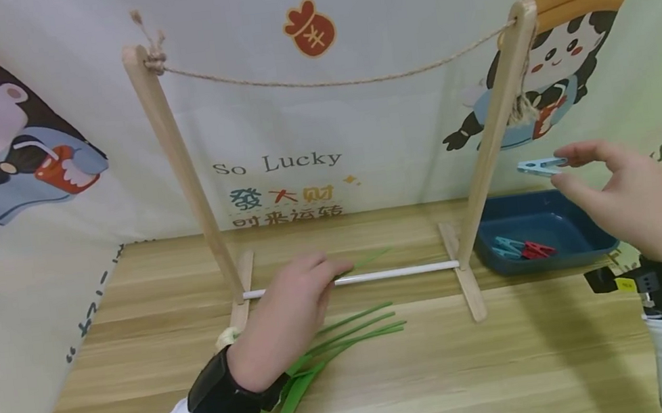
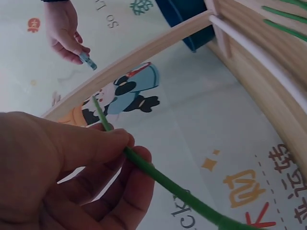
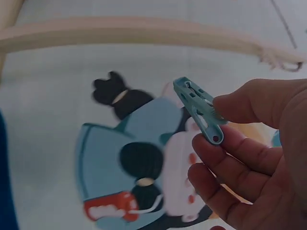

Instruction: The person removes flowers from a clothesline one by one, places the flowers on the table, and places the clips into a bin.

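Observation:
My left hand [image 1: 290, 310] pinches a thin green stem [image 2: 175, 186] between thumb and fingers, above the white crossbar of a wooden stand. Only the stem's tip shows past the fingers in the head view. Off to the right, my right hand [image 1: 631, 199] holds a light blue clothespin [image 3: 197, 111] between thumb and fingertips, above a dark blue tray [image 1: 549, 265]. More green stems [image 1: 352, 340] lie on the table under my left wrist. Pale yellow shapes [image 1: 225, 339] peek out beside that wrist, mostly hidden, so their kind cannot be told.
The stand's two wooden posts [image 1: 179, 162] carry a sagging twine [image 1: 347, 82], knotted at both ends. A white crossbar [image 1: 402, 271] joins them low down. Blue clothespins [image 1: 509, 247] and a red clothespin [image 1: 537, 250] lie in the tray. A printed cloth hangs behind.

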Demonstrator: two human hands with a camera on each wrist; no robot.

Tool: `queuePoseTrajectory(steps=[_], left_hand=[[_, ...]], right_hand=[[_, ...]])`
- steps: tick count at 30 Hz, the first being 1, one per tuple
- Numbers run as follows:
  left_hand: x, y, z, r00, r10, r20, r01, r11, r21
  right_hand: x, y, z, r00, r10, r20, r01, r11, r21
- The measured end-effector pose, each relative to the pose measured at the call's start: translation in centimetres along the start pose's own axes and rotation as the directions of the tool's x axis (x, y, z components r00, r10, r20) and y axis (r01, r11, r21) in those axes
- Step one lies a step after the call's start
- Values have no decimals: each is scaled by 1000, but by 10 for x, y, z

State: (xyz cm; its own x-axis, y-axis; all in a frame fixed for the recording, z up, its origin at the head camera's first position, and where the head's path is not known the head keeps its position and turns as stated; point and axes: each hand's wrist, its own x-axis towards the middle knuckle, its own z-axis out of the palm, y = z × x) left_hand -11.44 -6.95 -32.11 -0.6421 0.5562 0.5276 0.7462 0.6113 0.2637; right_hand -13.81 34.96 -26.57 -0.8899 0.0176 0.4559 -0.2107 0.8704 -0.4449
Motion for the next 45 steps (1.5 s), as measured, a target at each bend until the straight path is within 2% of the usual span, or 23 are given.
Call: queuePoseTrajectory(steps=[2,5,9,12,19,30,45], left_hand=[[-7,-3,6,1000,-3,26,2,1000,26],[-17,-6,15,995,-51,91,45,997,71],[-28,-9,29,977,-120,179,95,985,143],[-34,-12,41,965,-142,220,107,980,165],[-42,-22,64,962,-149,228,103,974,201],[-53,-30,90,951,-160,266,108,974,198],[-59,-32,100,929,-195,316,136,970,199]], right_hand=[[-2,12,10,1000,0,18,0,1000,-20],[-4,29,24,998,4,63,-2,999,-34],[-8,50,41,990,33,138,-27,999,-47],[-10,65,54,982,51,183,-41,997,-58],[-19,86,75,960,108,256,-88,992,-90],[-26,104,95,942,123,312,-93,990,-110],[-28,104,108,935,128,332,-97,989,-108]])
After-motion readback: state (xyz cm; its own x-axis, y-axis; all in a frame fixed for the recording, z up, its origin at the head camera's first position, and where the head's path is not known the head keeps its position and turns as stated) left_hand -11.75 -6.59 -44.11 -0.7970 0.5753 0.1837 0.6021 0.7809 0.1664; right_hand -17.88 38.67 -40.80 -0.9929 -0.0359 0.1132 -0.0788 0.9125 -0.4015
